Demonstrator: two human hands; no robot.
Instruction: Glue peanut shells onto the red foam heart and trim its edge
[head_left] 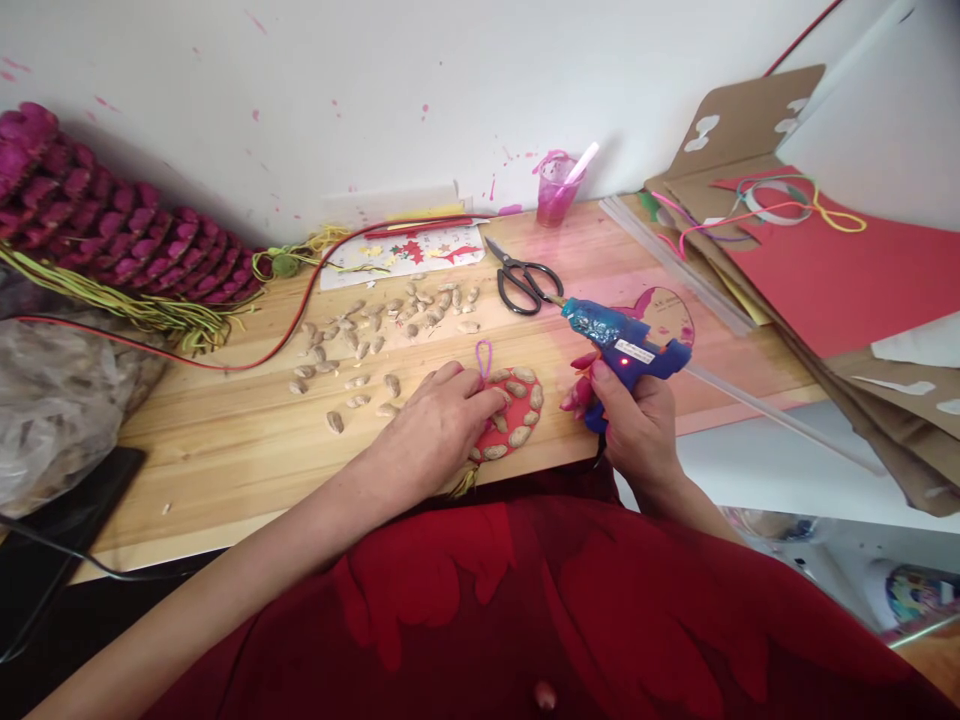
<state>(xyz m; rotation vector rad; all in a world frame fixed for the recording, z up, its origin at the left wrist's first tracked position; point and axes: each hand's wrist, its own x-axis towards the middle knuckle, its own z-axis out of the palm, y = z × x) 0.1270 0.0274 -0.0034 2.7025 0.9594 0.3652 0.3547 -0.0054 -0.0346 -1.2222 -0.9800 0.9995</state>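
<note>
Taking the red disc (517,411) as the clock's hub: lying on the table (247,410) near the front edge, overlapped from nine o'clock by the left hand (442,420). Bending the left fingers close together over the disc; cannot tell whether pinching a peanut or only pressing down, with the thumb mostly lost beneath the hand. Baring, on the rest of the disc, a ring of peanuts (519,437); cannot count those under the hand. Sticking out at eleven o'clock with a purple loop (490,352), and at eight with a tassel (469,482), largely hidden.

At three o'clock, wrapping the right hand (637,420) around a glue gun (600,322), thumb along the side, fingers curled shut on the handle; cannot make out the trigger. Aiming the nozzle toward ten o'clock, apart from the disc. Glowing red at a small light (625,362), beside a label too small to read. Trailing a clear stick (780,415) rearward.

At twelve to one, near the nozzle, scissors (517,265); cannot tell whether touching. Beyond, a stained cup (551,200). At two, a heart card (671,318), part-covered by the gun, and farther, cardboard (735,120), cut off at the right. At ten, loose peanuts (391,385) and, farther, a pink garland (127,210), cropped. At nine, a bag (60,400), also cropped, with murky contents.
</note>
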